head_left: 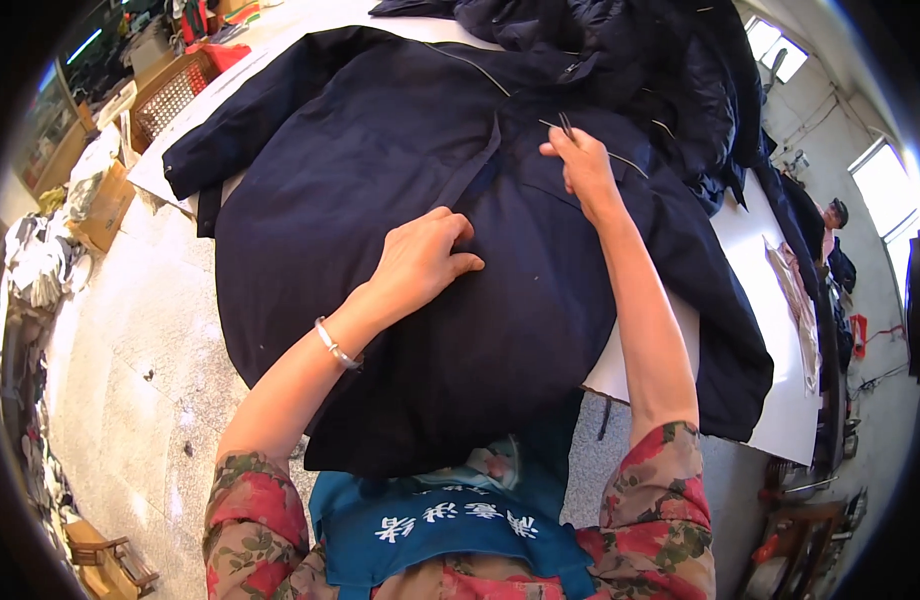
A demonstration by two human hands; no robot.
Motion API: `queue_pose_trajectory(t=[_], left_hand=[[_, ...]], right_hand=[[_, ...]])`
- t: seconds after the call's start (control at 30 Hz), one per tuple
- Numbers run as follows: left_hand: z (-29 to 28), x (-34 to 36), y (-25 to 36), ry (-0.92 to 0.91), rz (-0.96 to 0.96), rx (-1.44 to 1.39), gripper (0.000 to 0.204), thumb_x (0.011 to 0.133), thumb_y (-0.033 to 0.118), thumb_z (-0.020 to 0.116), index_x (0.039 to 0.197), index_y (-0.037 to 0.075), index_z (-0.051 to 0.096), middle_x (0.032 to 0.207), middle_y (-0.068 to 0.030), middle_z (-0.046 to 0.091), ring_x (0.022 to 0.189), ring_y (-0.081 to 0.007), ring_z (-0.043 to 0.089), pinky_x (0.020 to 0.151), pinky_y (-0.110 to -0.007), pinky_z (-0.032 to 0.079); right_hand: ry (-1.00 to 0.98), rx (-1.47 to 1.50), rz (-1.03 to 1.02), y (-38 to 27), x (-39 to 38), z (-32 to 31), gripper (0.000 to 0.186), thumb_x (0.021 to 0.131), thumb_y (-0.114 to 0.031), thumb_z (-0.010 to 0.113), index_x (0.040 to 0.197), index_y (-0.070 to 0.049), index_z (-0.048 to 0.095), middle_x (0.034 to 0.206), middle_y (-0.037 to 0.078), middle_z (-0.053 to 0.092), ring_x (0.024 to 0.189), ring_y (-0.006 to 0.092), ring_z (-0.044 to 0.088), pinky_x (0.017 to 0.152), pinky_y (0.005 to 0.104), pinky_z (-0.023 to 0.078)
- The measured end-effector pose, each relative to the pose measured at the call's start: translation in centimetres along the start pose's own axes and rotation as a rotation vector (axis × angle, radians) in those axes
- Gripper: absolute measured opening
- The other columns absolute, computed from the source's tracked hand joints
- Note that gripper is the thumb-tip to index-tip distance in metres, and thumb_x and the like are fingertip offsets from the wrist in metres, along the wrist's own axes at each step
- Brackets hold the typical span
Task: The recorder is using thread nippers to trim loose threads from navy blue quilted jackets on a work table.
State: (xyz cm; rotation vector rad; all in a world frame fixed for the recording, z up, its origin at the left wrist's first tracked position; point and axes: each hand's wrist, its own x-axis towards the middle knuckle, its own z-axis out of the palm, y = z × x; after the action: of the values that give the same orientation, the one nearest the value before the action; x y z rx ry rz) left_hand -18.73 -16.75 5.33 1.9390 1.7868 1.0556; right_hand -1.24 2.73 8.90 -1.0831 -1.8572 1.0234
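Note:
A dark navy jacket [310,190] lies spread in front of me, its lower hem hanging over the near edge toward my lap. My left hand [420,262] rests on its front opening, fingers bent round the fabric beside the placket and thumb set a little apart. Farther up and to the right, my right hand [585,170] is closed on small thread snips [566,124], whose thin dark blades point away from me. They are just above the jacket's chest, near a pale-edged slanted pocket line. The part of the snips inside my palm is hidden.
More dark garments [670,60] are heaped at the far right of the white table [780,390]. A woven chair [175,100] and a cardboard box [105,205] stand at the left, with pale cloth [42,262] piled beyond. Another person [833,215] is at the far right.

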Motion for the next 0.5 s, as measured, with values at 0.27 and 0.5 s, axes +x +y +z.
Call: queue_pose_trajectory(t=[0.27,0.5], left_hand=[[2.7,0.3,-0.4,-0.067,0.105,0.124,0.012,0.077,0.013,0.068,0.079,0.002,0.065,0.080,-0.0094,0.063,0.078,-0.0257,0.062,0.071,-0.035,0.047],[-1.4,-3.6,-0.5,0.158,-0.018,-0.301,0.004,0.078,0.002,0.062,0.074,0.000,0.060,0.068,-0.0023,0.059,0.062,-0.0077,0.053,0.057,-0.024,0.043]], right_hand=[[0.160,0.055,0.075,3.8,-6.7,-1.0,0.035,0.086,-0.027,0.062,0.103,0.003,0.064,0.081,0.005,0.066,0.059,0.0089,0.057,0.043,0.0244,0.044],[0.039,-0.278,-0.199,1.7,-6.9,2.7,0.031,0.078,-0.019,0.067,0.105,-0.003,0.066,0.094,0.013,0.070,0.092,0.0285,0.068,0.080,0.0347,0.051]])
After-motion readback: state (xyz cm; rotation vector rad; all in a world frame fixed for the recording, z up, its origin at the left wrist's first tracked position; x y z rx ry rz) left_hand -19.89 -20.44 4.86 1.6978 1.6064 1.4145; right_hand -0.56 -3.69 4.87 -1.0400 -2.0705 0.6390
